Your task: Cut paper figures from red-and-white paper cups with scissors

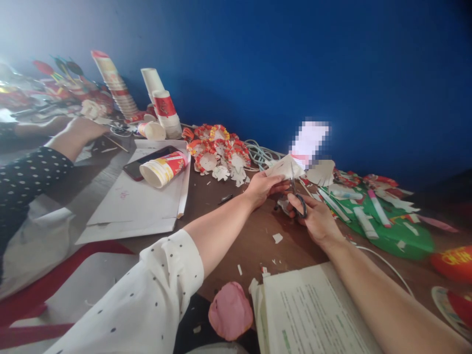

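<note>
My left hand [266,189] grips a piece of white paper [283,167], its fingers closed on the lower edge. The paper looks like a cut-open paper cup, though I cannot be sure. Dark-handled scissors [301,206] are in my right hand [313,215], with fingers through the loops. Their blades point up and overlap the paper's right part. Just behind the paper is a bright blurred-out patch [309,142]. To the left lie several cut paper-cup flowers [221,152] with red and yellow rims and white petals.
Stacked paper cups [165,115] stand near the blue wall. A cup [164,168] lies by a phone [138,164] on white papers [136,211]. Markers [379,209] rest on a green sheet [405,241]. A printed booklet [317,305] is in front. Another person's hands [81,130] work at left.
</note>
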The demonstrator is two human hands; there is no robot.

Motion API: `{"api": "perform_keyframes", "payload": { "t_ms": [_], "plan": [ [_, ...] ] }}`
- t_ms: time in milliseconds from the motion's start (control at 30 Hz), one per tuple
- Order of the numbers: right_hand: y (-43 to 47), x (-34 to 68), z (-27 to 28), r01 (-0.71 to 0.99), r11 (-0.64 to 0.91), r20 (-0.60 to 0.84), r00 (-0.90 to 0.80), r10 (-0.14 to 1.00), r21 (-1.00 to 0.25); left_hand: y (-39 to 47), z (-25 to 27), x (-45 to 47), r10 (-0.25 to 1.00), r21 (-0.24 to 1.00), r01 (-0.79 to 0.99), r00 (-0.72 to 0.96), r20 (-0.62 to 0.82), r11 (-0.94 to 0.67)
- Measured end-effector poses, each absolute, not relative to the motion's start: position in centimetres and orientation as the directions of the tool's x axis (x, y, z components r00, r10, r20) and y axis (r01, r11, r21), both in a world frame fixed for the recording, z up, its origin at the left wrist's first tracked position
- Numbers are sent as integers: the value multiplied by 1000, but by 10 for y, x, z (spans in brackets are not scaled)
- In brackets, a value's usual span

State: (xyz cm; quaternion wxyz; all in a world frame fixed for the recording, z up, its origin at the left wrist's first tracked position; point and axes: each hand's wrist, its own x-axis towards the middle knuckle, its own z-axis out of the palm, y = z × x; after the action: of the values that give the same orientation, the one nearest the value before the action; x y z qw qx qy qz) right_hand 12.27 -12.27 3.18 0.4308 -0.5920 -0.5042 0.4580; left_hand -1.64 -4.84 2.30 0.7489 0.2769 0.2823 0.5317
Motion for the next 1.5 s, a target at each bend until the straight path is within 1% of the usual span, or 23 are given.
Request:
{"api": "perform_keyframes", "payload": {
  "t_ms": [233,433,900,1200,1500],
  "plan": [
    [-124,121,34,168,-145,-130,97,987,-975,-50,26,-17,951,708,-644,276,-138,290],
    [-123,122,32,162,-139,-127,81,989,-977,-50,25,-17,952,710,-643,272,-138,286],
    [-124,122,32,189,-102,-94,50,994,-977,-51,27,-16,954,715,-639,261,-146,284],
    [-124,120,33,156,-115,-108,53,993,-981,-51,25,-16,957,711,-648,260,-132,274],
    [-124,121,32,175,-112,-105,51,993,-978,-51,28,-16,961,719,-640,228,-160,271]
  ]
}}
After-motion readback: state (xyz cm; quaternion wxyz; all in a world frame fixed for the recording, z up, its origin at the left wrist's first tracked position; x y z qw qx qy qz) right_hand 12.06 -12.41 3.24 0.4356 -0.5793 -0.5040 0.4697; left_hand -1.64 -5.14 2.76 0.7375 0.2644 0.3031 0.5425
